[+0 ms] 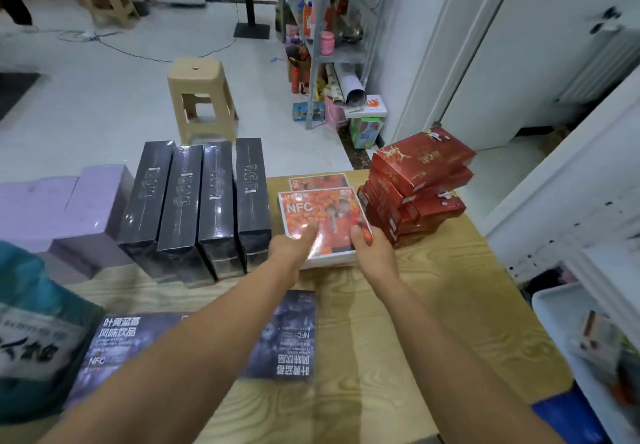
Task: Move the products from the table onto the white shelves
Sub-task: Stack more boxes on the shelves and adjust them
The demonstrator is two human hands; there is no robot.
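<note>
An orange NFC box lies on top of a short stack on the wooden table. My left hand grips its near left corner, with the thumb lying on the box's top. My right hand holds the near right corner, fingers curled over the edge. A second orange box lies flat just behind. A stack of red boxes stands to the right, and several tall black boxes stand in a row to the left.
Purple boxes lie at the far left. Dark blue flat boxes lie near me under my left arm. A white shelf edge with a tray is at the right. A beige stool and a cluttered metal rack stand beyond the table.
</note>
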